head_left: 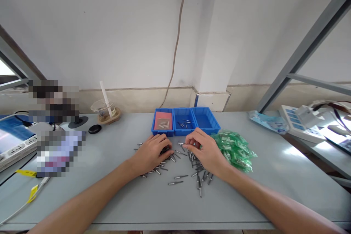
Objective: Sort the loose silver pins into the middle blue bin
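Many small metal rivet-like pins (175, 183) lie loose on the grey table in two piles. My left hand (153, 153) rests over the left pile, fingers curled around some of the pins. Over the right pile, my right hand (207, 151) pinches with thumb and index finger at the end of a metal pin (181, 143). Three joined blue bins stand just beyond my hands. The left bin (162, 132) holds a red card and a small bag of pale pieces, the middle bin (184, 131) a few metal pins, and the right bin (205, 119) nothing visible.
Green plastic bags (234, 150) lie right of my right hand. A lidded cup with a straw (103, 108), a black mouse-like object (94, 129) and a power strip (19, 148) are at the left. Blue packaging (268, 121) and another power strip (301, 124) lie at the right.
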Available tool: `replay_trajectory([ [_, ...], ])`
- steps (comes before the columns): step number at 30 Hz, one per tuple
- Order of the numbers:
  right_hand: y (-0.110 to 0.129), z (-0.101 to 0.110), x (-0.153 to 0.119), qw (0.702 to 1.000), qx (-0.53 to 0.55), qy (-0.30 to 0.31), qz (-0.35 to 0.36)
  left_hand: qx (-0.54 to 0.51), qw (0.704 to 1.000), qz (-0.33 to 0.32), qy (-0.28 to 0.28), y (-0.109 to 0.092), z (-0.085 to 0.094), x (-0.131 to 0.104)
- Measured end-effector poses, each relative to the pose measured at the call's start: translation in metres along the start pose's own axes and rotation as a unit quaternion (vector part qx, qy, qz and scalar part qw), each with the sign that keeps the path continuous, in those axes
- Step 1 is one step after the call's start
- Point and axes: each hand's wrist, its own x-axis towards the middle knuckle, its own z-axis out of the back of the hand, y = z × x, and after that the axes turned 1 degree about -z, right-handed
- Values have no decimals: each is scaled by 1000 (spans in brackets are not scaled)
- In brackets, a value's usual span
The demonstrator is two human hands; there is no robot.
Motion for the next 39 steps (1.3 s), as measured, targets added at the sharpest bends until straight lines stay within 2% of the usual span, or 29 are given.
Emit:
replay_trajectory([
  [5, 4, -2, 2, 993, 100, -8, -57, 1, 1000, 6, 9, 0, 1, 0],
  [8, 4, -1, 4, 981, 167, 33, -94, 2, 1000, 10, 13, 0, 1, 1],
  [10, 3, 1, 4, 954, 248, 88, -141, 2, 1000, 11, 14, 0, 1, 1],
  [12, 2, 2, 4, 915, 335, 131, -184, 0, 1000, 9, 13, -1, 1, 1],
  [15, 3, 6, 5, 867, 425, 152, -212, -2, 1000, 3, 10, 0, 1, 0],
  [19, 3, 9, 8, 831, 492, 139, -219, 4, 1000, 3, 8, 1, 0, 0],
  [26, -3, 14, 11, 809, 533, 94, -231, -2, 1000, -5, 2, 0, 1, 0],
  [29, -2, 16, 12, 811, 535, 69, -227, -2, 1000, -3, 3, -1, 2, 1],
  [31, 1, 16, 12, 827, 519, 43, -215, -1, 1000, 1, 9, -1, 2, 1],
  [36, 5, 11, 12, 905, 386, -35, -174, -1, 1000, -2, 4, 0, 1, 1],
  [39, 3, 8, 11, 935, 306, -95, -152, -1, 1000, -2, 4, 0, 1, 1],
])
